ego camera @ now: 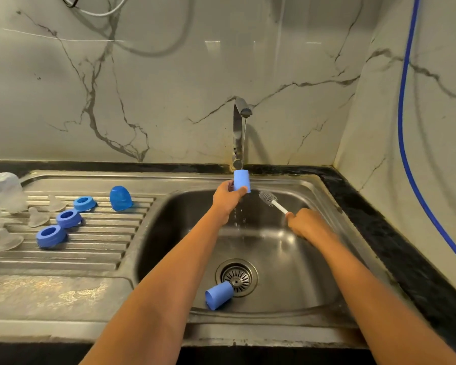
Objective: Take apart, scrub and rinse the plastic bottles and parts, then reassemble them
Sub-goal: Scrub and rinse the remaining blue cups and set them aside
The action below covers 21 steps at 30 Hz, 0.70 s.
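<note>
My left hand (225,198) grips a light blue plastic bottle body (241,179) upright under the running tap (240,119); water drips from it into the steel sink (313,259). My right hand (304,222) holds the white handle of a bottle brush (269,199), its grey bristle head just right of the bottle and not touching it. A second blue bottle body (218,295) lies on its side beside the drain (236,277). On the draining board (98,248) lie three blue collar rings (68,218), a blue dome cap (120,198) and clear teats (37,217).
Clear plastic caps (4,189) stand at the far left of the board. A marble wall rises behind the sink. A blue hose (406,127) hangs down the right wall over the dark counter (395,246).
</note>
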Each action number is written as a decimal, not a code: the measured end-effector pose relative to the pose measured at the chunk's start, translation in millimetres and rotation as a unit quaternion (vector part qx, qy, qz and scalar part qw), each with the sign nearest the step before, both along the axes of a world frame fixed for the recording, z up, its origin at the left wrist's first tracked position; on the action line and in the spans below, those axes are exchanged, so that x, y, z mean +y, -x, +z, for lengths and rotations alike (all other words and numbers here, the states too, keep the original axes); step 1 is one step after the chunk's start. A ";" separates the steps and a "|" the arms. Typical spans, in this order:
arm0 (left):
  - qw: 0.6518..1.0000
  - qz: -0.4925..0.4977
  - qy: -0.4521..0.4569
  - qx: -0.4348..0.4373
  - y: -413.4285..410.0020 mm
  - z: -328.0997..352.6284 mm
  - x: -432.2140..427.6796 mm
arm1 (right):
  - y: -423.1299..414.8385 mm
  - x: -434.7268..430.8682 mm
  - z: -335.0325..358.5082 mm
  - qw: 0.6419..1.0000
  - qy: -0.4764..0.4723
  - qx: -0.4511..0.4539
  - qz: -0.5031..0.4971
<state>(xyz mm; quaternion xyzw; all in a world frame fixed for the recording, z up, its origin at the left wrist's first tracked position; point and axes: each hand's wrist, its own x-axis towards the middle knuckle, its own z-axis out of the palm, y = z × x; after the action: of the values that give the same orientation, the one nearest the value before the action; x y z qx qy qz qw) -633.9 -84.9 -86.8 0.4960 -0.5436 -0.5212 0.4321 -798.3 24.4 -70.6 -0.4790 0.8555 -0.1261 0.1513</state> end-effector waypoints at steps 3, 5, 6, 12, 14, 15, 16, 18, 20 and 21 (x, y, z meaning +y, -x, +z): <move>1.000 0.004 -0.006 0.014 -1.4 2.9 5.0 | 0.9 1.3 12.1 0.999 0.046 -0.009 0.004; 1.000 0.014 -0.007 0.024 -2.3 5.0 8.8 | -0.2 5.1 24.3 0.997 0.071 0.010 0.013; 0.999 0.021 -0.005 0.025 -2.9 6.0 11.1 | -1.7 7.1 29.9 0.996 0.084 0.023 0.021; 0.986 0.044 0.103 -0.126 -8.7 5.0 31.7 | -17.7 18.0 40.7 0.987 0.109 0.082 0.087; 0.972 0.039 0.150 -0.176 -12.2 4.0 40.9 | -21.5 19.9 40.1 0.984 0.107 0.097 0.100; 0.965 0.030 0.172 -0.198 -13.7 2.3 45.6 | -22.2 20.6 39.6 0.984 0.109 0.101 0.101; 0.956 0.016 0.193 -0.223 -14.2 0.0 50.6 | -22.4 21.0 38.4 0.983 0.112 0.105 0.101; 0.940 -0.001 0.217 -0.263 -13.4 -5.6 59.8 | -22.1 22.0 36.3 0.981 0.122 0.111 0.106; 0.942 0.030 0.211 -0.261 -13.6 -5.8 65.4 | -22.5 24.5 36.5 0.980 0.121 0.103 0.117; 0.944 0.055 0.204 -0.253 -14.5 -4.5 65.9 | -23.3 26.0 37.6 0.981 0.115 0.097 0.124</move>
<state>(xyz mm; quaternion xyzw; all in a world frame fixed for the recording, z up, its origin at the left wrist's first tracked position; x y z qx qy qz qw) -619.4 -19.0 -91.3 0.5420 -0.7018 -0.2322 0.3997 -775.0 50.4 -33.0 -0.6058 0.7796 -0.1567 0.0259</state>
